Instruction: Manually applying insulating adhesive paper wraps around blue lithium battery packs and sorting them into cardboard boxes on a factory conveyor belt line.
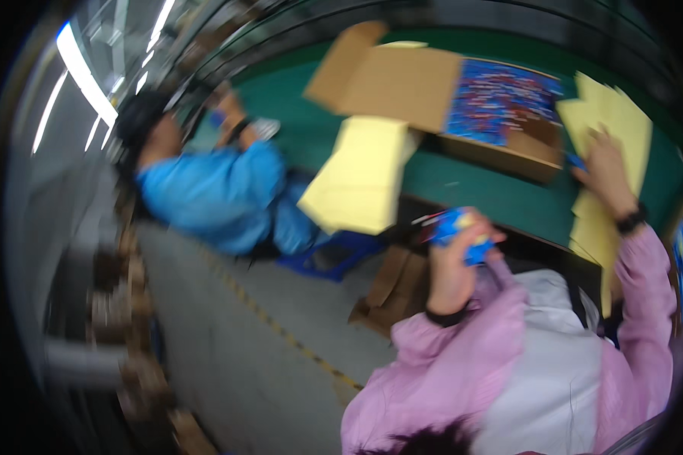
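Note:
My left hand (455, 265) is closed around a small bundle of blue packets (449, 226) with yellow patches, in front of the bench edge. Thin red and white ends stick out at its left; blur hides their kind. At the right, my right hand (609, 168) lies over a fanned stack of yellow sheets (626, 125). A narrow blue piece (575, 161) shows between its thumb and fingers, too smeared to name. Left of that hand, an open cardboard box (501, 158) holds many blue and red packets (501, 98).
More yellow sheets (360, 174) hang over the front edge of the green bench (455, 178). In blue clothing, a co-worker (212, 189) sits at the left near a blue stool (334, 258). An open carton (395, 284) stands below the bench; boxes (118, 311) line the far-left floor.

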Demonstrator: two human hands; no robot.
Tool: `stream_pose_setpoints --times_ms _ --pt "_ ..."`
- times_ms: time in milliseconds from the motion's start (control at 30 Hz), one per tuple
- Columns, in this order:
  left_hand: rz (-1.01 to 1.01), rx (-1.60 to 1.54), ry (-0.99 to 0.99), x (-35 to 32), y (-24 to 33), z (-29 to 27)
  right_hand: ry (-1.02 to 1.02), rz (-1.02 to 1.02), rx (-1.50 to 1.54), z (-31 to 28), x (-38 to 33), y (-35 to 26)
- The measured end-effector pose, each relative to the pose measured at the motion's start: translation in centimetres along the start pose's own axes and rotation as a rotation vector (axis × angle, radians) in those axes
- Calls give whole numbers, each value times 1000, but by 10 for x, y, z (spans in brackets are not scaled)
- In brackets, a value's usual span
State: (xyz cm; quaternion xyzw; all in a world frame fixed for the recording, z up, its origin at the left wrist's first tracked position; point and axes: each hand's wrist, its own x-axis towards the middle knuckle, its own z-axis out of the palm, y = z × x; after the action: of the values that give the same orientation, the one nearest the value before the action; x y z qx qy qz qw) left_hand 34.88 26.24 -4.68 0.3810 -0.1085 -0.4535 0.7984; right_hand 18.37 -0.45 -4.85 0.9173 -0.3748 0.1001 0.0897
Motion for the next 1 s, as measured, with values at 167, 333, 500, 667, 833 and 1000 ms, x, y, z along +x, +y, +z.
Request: stream_pose_setpoints --times_ms 167,333,500,667,833,1000 --pt "40 -95 -45 -4 -19 18 166 41 538 -30 -19 18" --pt "127 -35 -221 -18 -49 47 66 -121 976 -101 -72 -41" --pt "249 -41 -312 -44 -50 57 90 -234 941 -98 -93 -77" --pt "242 -54 -326 -55 -48 51 36 -272 955 -107 -100 -88" --pt "164 -148 -338 -61 -42 38 137 -298 1063 -110 -105 -86" --pt "140 -161 -401 -73 -27 35 322 -319 1208 -115 -116 -88"
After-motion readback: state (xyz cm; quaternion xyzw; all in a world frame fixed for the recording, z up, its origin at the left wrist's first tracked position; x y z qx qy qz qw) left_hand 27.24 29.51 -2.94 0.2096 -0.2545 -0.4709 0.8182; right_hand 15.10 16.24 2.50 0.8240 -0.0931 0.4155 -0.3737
